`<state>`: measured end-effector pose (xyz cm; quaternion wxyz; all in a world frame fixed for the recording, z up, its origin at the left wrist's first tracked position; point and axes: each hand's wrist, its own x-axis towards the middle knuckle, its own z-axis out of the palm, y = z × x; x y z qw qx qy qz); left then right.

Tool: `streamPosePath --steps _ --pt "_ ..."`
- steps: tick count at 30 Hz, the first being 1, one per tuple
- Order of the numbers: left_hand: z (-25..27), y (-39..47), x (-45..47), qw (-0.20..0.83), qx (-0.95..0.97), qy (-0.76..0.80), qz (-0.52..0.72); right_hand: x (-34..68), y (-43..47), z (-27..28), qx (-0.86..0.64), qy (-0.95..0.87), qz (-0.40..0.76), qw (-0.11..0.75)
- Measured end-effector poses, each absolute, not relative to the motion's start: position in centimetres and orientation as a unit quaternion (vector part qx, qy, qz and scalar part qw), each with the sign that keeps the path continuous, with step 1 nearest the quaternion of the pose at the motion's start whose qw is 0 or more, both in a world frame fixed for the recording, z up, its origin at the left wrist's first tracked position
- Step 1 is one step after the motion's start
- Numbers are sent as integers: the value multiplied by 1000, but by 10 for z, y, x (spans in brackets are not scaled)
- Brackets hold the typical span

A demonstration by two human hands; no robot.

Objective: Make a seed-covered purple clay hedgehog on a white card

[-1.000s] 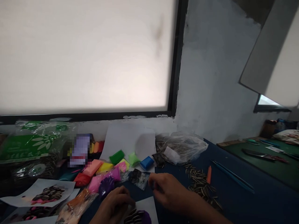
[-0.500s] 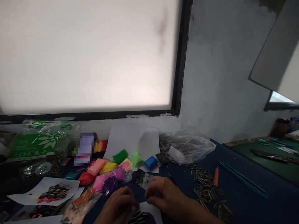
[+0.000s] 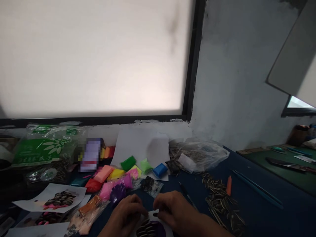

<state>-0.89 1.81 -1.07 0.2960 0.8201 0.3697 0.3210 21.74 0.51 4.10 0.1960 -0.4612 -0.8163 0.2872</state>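
Observation:
At the bottom middle, white paper point(image 3: 169, 230) carries a patch of purple clay point(image 3: 160, 227) with striped sunflower seeds point(image 3: 146, 228) set in overlapping rows. My right hand point(image 3: 172, 210) is closed in a pinch above the paper's right side, with a dark sunflower seed point(image 3: 155, 214) at the fingertips. On the left edge of the paper lies my left hand point(image 3: 127, 214), its fingers curled together; whatever they may grip is hidden. A loose heap of seeds point(image 3: 219, 202) spreads on the dark blue cloth right of my right hand.
Colourful clay packets point(image 3: 116, 189) lie beyond my left hand. Finished seed pictures point(image 3: 59, 199) are at the left, under a seed bag point(image 3: 44, 151). A pen point(image 3: 187, 194), an orange stick point(image 3: 229, 186) and blue tweezers point(image 3: 256, 189) lie rightward. A knife point(image 3: 283, 164) rests on the green table.
My right hand has opened its pinch slightly and lowered toward the paper, and a seed now shows at its fingertips. My left hand has hardly moved. The view has shifted slightly.

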Motion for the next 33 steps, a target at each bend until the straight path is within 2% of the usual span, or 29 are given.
streamPosePath --steps 4,9,14,20,26,33 --pt "-9 18 -9 292 823 373 313 218 5 40 -457 -821 269 209" --pt "-9 18 -9 294 821 368 323 220 6 42 -490 -819 239 182" --pt "-11 18 -9 295 821 367 322 218 8 44 -483 -819 253 175" --pt "-16 21 -11 290 825 366 317 217 11 45 -513 -831 193 96" --pt "-15 21 -10 297 825 370 308 215 10 47 -521 -835 162 65" --pt "-20 23 -12 323 814 352 330 214 1 53 -494 -826 240 130"
